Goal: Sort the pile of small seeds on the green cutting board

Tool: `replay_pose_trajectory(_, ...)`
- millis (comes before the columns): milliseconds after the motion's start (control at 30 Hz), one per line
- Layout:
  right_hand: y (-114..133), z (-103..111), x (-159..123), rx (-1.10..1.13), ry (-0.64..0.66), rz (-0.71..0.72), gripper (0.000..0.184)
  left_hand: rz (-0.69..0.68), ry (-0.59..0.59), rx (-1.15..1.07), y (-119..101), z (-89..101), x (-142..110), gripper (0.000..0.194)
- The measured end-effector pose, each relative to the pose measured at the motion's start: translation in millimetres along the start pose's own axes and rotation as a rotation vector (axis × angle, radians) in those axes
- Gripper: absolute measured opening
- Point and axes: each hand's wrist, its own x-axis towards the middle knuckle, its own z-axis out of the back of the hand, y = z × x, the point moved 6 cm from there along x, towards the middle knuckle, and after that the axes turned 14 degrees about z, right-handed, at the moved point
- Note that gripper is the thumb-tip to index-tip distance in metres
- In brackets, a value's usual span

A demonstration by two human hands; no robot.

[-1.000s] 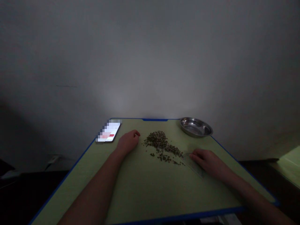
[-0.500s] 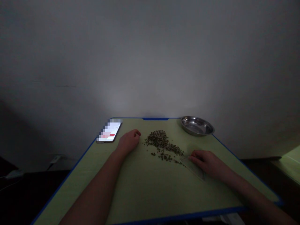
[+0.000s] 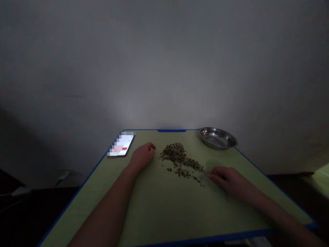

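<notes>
A heap of small dark brown grains, like seeds or beans point(image 3: 174, 152), lies on the table, with a loose trail spreading toward the right. My left hand point(image 3: 143, 155) rests on the tabletop just left of the heap, its fingers curled and nothing visible in them. Fingers and thumb of my right hand point(image 3: 226, 176) pinch the upper edge of a clear plastic bag point(image 3: 212, 187). This bag lies low over the table, its near-left edge beside the end of the trail. Whether any grains are inside it is hard to see in the dim light.
A shallow steel bowl point(image 3: 218, 138) stands at the back right corner. Toward the back left lies a phone point(image 3: 122, 144) with a lit screen. The pale green table point(image 3: 159, 212) has a blue edge and meets a grey wall point(image 3: 164, 68).
The view has shifted slightly. The bag's left edge sits a little differently beside the trail of grains, still in my right hand's pinch. My left hand stays by the heap.
</notes>
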Motion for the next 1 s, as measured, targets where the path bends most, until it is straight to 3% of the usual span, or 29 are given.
replay_pose_trajectory(367,4,-2,0,0.015,-0.005,-0.009,0.034,0.014,0.007,0.018,0,-0.6,0,0.033)
replay_pose_trajectory(833,34,-10,20,0.000,-0.008,0.052,0.030,0.015,0.018,0.028,1,-0.7,0,0.033)
replay_pose_trajectory(1000,41,0,22,0.064,-0.022,0.100,0.029,0.019,0.022,0.023,0,-1.8,1,0.033)
